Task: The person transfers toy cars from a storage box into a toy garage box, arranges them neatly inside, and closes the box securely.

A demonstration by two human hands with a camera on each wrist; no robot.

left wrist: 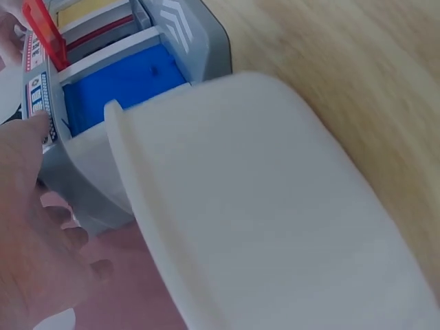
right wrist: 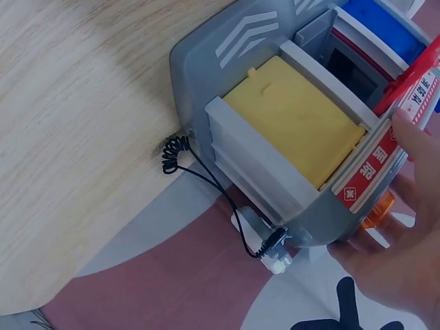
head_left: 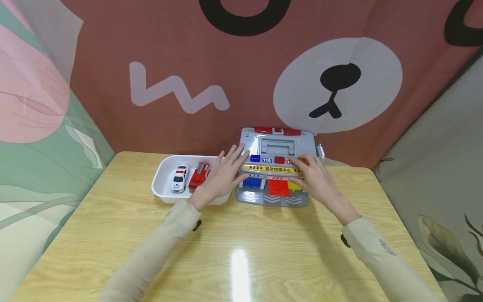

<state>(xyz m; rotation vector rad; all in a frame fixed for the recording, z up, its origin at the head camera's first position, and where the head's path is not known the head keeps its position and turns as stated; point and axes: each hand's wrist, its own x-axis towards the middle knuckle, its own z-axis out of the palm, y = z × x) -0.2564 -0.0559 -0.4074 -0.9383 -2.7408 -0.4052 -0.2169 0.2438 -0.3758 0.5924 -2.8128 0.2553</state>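
A grey toy garage (head_left: pixel 250 144) stands at the table's back edge. Its blue door (left wrist: pixel 124 86) and yellow door (right wrist: pixel 292 117) are down, while the red door (head_left: pixel 279 188) between them is lifted and sticks out, baring a dark bay. My left hand (head_left: pixel 225 173) reaches to the garage's left end, fingers spread and fairly straight, thumb at the front sign strip. At the right end my right hand (head_left: pixel 318 179) grips the roof edge, its thumb on the front sign and its fingers bent over the top near an orange light (right wrist: pixel 379 210).
Left of the garage, partly under my left forearm, is a white tray (head_left: pixel 160 181) holding a white toy police car (head_left: pixel 180 178) and a red toy fire truck (head_left: pixel 198 176). A small white handset (right wrist: pixel 258 237) on a coiled black cord (right wrist: pixel 175 152) hangs at the garage's right side.
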